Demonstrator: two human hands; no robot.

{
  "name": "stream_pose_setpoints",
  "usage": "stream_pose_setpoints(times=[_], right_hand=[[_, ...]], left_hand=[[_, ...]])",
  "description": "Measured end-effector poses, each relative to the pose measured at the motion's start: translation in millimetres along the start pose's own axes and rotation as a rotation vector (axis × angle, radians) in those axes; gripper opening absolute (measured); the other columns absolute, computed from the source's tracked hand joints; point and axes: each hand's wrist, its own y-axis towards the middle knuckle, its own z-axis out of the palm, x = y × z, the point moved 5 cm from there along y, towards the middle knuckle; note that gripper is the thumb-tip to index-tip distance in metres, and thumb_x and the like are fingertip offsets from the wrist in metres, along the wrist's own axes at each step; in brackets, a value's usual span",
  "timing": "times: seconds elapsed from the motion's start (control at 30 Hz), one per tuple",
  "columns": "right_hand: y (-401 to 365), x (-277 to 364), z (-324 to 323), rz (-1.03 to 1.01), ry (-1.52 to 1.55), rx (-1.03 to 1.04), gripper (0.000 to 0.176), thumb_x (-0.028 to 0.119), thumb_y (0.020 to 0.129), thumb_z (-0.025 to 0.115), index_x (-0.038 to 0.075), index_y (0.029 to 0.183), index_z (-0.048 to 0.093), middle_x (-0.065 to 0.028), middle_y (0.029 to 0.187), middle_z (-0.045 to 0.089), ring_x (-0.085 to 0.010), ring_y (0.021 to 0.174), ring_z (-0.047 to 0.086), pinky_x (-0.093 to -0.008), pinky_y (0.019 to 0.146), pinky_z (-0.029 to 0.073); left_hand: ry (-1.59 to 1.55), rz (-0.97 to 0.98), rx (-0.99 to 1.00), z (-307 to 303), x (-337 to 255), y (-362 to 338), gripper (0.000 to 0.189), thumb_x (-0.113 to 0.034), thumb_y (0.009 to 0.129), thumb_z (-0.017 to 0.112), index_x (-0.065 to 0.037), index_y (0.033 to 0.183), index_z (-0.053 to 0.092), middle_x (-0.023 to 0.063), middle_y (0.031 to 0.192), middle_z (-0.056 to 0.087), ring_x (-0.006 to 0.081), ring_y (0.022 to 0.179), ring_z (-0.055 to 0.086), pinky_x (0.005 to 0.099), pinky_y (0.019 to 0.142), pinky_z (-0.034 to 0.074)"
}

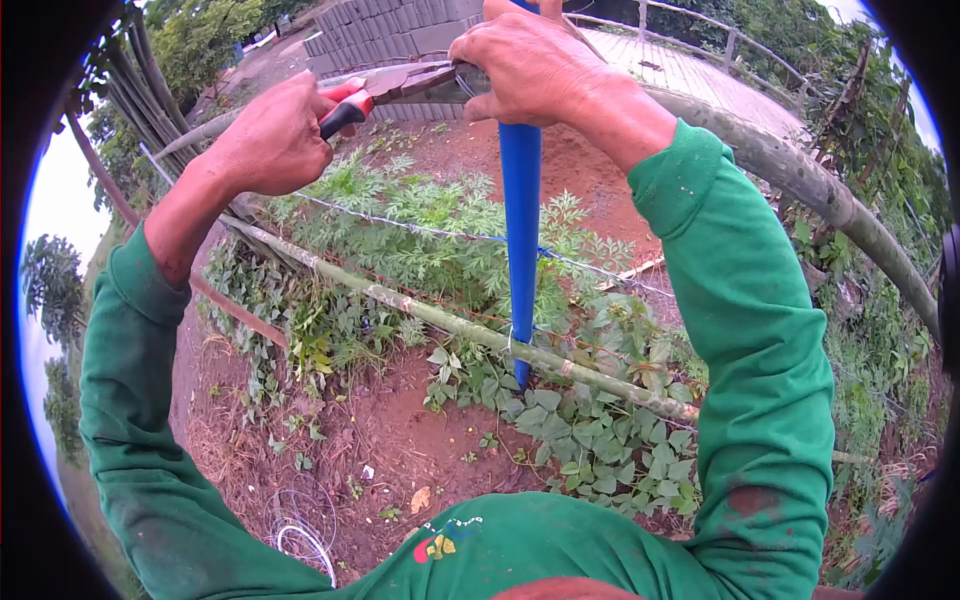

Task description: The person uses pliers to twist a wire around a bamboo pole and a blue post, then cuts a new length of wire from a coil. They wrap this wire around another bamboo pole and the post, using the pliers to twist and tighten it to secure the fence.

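My left hand is closed around the red and black handles of a pair of pliers. The jaws point right, along the upper bamboo rail, and reach a thin wire beside my right thumb. My right hand is curled over the top of an upright blue post, where the post meets that rail. Its fingers close at the wire, though the fingertips are partly hidden. Lower down, a thinner bamboo pole crosses the post and is tied to it.
Barbed wire runs across behind the post. Leafy plants crowd its base. A coil of pale wire lies on the soil at lower left. Stacked grey blocks stand beyond the fence, and leaning bamboo poles rise at left.
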Motion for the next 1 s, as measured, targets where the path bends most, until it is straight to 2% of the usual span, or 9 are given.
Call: stream_pose_setpoints(times=[0.1, 0.2, 0.4, 0.6, 0.7, 0.73, 0.83, 0.87, 1.0], right_hand=[[7.6, -3.4, 12.9, 0.014, -0.019, -0.056, 0.029, 0.030, 0.066, 0.076, 0.006, 0.076, 0.064, -0.0094, 0.081, 0.065, -0.0295, 0.098, 0.055, -0.0568, 0.091, 0.037], [3.2, -4.7, 9.4, -0.028, -0.007, -0.128, 0.033, 0.032, 0.065, 0.078, 0.005, 0.078, 0.065, -0.0098, 0.081, 0.065, -0.0290, 0.098, 0.055, -0.0549, 0.090, 0.039], [9.2, -7.2, 16.5, -0.014, -0.014, -0.114, 0.037, 0.037, 0.064, 0.079, 0.005, 0.076, 0.065, -0.0097, 0.079, 0.065, -0.0280, 0.097, 0.056, -0.0477, 0.089, 0.041], [9.8, -8.7, 15.7, -0.001, -0.011, -0.068, 0.039, 0.040, 0.064, 0.080, 0.006, 0.075, 0.065, -0.0088, 0.078, 0.065, -0.0281, 0.096, 0.055, -0.0471, 0.086, 0.040], [7.7, -7.7, 9.8, 0.025, 0.007, -0.053, 0.038, 0.040, 0.064, 0.080, 0.007, 0.078, 0.066, -0.0084, 0.080, 0.065, -0.0277, 0.098, 0.054, -0.0513, 0.088, 0.038], [7.1, -7.6, 10.6, 0.036, -0.006, -0.064, 0.038, 0.039, 0.064, 0.080, 0.007, 0.079, 0.066, -0.0081, 0.081, 0.065, -0.0276, 0.099, 0.054, -0.0529, 0.088, 0.037], [-1.1, -4.8, 1.6, 0.027, 0.031, -0.113, 0.037, 0.039, 0.064, 0.079, 0.009, 0.082, 0.067, -0.0076, 0.084, 0.065, -0.0276, 0.101, 0.053, -0.0575, 0.090, 0.035], [-5.0, -3.6, -1.2, 0.019, 0.058, -0.130, 0.037, 0.038, 0.064, 0.079, 0.009, 0.083, 0.067, -0.0074, 0.085, 0.065, -0.0276, 0.101, 0.053, -0.0591, 0.091, 0.034], [-1.2, -5.3, 4.7, 0.037, 0.053, -0.098, 0.037, 0.039, 0.064, 0.080, 0.011, 0.085, 0.068, -0.0066, 0.085, 0.065, -0.0278, 0.102, 0.053, -0.0637, 0.094, 0.029]], left_hand=[[0.187, 0.121, -0.513, 2.7, 6.7, -6.0, 0.037, -0.003, 0.067, 0.055, -0.004, 0.102, 0.066, 0.0211, 0.126, 0.048, 0.0311, 0.118, 0.047, 0.0425, 0.094, 0.039], [0.467, 0.061, -0.578, 3.6, 8.1, -4.7, 0.039, -0.007, 0.071, 0.056, -0.003, 0.109, 0.064, 0.0199, 0.137, 0.039, 0.0322, 0.124, 0.040, 0.0449, 0.096, 0.037], [0.574, 0.023, -0.502, -1.5, 11.0, 4.3, 0.031, -0.009, 0.074, 0.054, 0.003, 0.100, 0.066, 0.0217, 0.133, 0.042, 0.0319, 0.121, 0.043, 0.0432, 0.095, 0.037], [0.415, -0.056, -0.216, 2.6, 4.3, 7.6, 0.018, -0.009, 0.071, 0.054, 0.004, 0.080, 0.063, 0.0209, 0.097, 0.057, 0.0337, 0.092, 0.057, 0.0439, 0.077, 0.045], [0.054, 0.070, -0.088, 23.3, 5.1, 2.7, 0.016, -0.010, 0.068, 0.053, 0.004, 0.063, 0.059, 0.0194, 0.067, 0.059, 0.0339, 0.063, 0.059, 0.0436, 0.066, 0.049], [-0.116, 0.043, -0.052, 24.1, 1.1, -1.7, 0.018, -0.011, 0.066, 0.052, 0.006, 0.059, 0.053, 0.0135, 0.052, 0.048, 0.0296, 0.050, 0.054, 0.0419, 0.057, 0.045], [-0.638, 0.207, 0.127, 34.9, -7.7, -3.3, 0.019, -0.012, 0.067, 0.053, 0.003, 0.056, 0.048, 0.0087, 0.053, 0.045, 0.0216, 0.045, 0.049, 0.0385, 0.048, 0.040], [-0.885, 0.111, 0.336, 43.4, -10.2, -8.3, 0.019, -0.012, 0.067, 0.054, -0.002, 0.056, 0.043, 0.0042, 0.055, 0.040, 0.0150, 0.046, 0.044, 0.0336, 0.044, 0.037], [-1.823, 0.001, 0.542, 90.7, -42.8, -17.0, 0.015, -0.013, 0.069, 0.053, -0.008, 0.064, 0.040, 0.0026, 0.061, 0.039, 0.0157, 0.051, 0.045, 0.0351, 0.045, 0.042]])
